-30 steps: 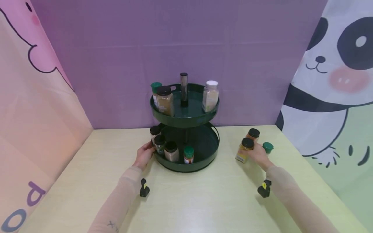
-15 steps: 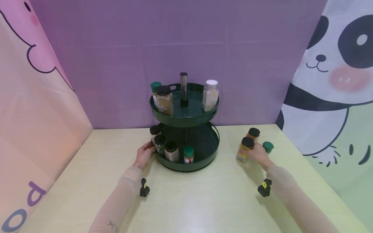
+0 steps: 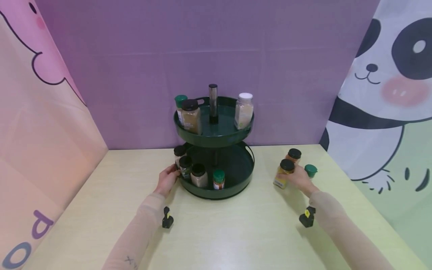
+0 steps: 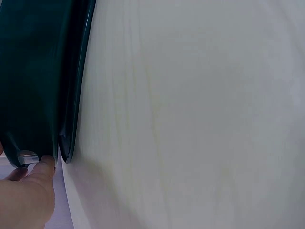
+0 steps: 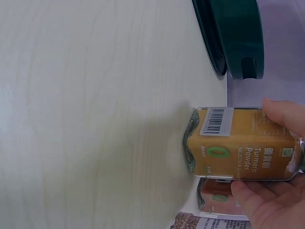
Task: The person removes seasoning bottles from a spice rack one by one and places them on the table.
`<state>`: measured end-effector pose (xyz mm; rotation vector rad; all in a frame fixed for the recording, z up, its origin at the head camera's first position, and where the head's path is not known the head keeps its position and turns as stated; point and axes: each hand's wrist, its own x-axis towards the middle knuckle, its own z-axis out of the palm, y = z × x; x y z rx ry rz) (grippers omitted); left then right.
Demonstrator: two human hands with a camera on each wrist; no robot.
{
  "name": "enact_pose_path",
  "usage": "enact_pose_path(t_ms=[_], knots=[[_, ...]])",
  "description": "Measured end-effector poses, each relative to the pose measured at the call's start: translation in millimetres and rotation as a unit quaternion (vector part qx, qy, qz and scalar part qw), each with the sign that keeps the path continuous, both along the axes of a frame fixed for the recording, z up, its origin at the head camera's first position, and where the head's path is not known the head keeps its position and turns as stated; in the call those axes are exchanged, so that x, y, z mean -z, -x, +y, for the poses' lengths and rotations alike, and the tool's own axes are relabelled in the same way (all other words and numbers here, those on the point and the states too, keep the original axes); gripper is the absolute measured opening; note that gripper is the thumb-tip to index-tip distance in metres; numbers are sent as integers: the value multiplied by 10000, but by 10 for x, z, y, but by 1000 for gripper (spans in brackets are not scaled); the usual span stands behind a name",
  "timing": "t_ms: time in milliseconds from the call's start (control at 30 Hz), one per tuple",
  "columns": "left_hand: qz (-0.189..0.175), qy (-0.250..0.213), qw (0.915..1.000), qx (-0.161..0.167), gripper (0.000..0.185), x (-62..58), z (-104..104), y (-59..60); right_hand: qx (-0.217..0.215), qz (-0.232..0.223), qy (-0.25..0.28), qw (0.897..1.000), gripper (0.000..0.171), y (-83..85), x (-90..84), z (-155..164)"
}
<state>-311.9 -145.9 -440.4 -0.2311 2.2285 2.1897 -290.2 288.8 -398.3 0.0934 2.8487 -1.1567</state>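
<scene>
In the head view, a dark green two-tier spice rack (image 3: 214, 194) stands at the centre of the table. My left hand (image 3: 166, 180) holds the left rim of its lower tray, fingers at the handle cutout (image 4: 27, 157) in the left wrist view. To the right of the rack, my right hand (image 3: 299, 180) grips a black-lidded turmeric powder jar (image 5: 233, 143) between thumb and fingers, its lid up in the head view. Right behind it is another black-lidded jar (image 3: 293, 155) with orange-red contents. A green-lidded jar (image 3: 310, 170) stands beyond my right hand, mostly hidden by it.
Several spice jars, among them a green-lidded one (image 3: 218, 180), stand along the lower tray's left and front. Above are a brown-filled jar (image 3: 191, 119), a green-lidded jar (image 3: 180, 100) and a white-lidded jar (image 3: 244, 112). A purple backdrop (image 3: 135, 93) rises behind the table.
</scene>
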Motion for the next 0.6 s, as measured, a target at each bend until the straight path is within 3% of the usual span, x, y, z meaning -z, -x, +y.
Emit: enact_pose_path(t_ms=[600], knots=[[-39,-34,10000,17,54,8,-7,-1,-324,-27,494,9983,76,12,-83,22]])
